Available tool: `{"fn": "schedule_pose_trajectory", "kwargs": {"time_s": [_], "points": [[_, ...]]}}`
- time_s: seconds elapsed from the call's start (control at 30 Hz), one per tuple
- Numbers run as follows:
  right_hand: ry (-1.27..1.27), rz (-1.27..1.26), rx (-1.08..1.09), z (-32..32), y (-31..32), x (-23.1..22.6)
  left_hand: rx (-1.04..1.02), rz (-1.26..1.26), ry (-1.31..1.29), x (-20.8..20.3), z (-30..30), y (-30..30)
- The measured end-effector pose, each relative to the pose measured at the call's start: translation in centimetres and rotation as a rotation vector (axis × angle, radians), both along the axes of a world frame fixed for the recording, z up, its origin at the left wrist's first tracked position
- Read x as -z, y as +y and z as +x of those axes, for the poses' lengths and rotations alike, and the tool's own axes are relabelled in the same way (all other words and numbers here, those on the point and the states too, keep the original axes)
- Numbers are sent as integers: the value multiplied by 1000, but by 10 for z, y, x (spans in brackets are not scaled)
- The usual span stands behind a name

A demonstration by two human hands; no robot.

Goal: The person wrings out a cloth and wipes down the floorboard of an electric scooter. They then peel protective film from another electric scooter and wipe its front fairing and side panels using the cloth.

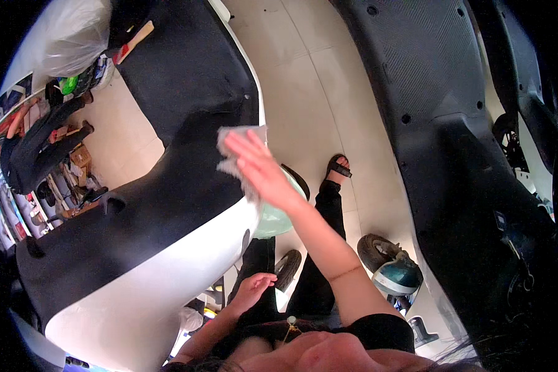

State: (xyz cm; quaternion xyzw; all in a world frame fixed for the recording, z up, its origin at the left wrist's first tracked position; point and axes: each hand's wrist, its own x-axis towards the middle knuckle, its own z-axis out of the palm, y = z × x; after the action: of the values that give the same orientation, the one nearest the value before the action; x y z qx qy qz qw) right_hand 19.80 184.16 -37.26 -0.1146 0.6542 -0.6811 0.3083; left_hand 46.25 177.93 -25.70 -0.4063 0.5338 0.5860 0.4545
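My right hand [257, 170] presses a grey cloth [228, 137] against the edge of a scooter's black panel [186, 155], beside its white body panel [149, 279]. Its fingers lie long over the cloth and are slightly blurred. Low in front of my body, my left hand [251, 292] hangs apart from the scooter. The left fingers are loosely bent and apart, with nothing visible in them. A pale green rounded part [273, 221] shows under my right wrist.
A wooden-handled brush [135, 41] lies on the black panel near a clear plastic bag [74, 40]. Another person [40, 146] is beside shelves at left. A second black scooter [434, 124] stands at right. A wheel [378, 251] and teal-and-white part [398, 277] are near my legs.
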Motion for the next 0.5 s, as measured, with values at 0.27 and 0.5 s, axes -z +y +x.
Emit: {"fn": "schedule_pose_trajectory", "kwargs": {"time_s": [0.27, 0.5], "points": [[-51, -31, -317, -64, -28, 76, -19, -48, -9, -6, 5, -2], [74, 138, -290, -73, -38, 138, -29, -36, 32, -7, 25, -5]]}}
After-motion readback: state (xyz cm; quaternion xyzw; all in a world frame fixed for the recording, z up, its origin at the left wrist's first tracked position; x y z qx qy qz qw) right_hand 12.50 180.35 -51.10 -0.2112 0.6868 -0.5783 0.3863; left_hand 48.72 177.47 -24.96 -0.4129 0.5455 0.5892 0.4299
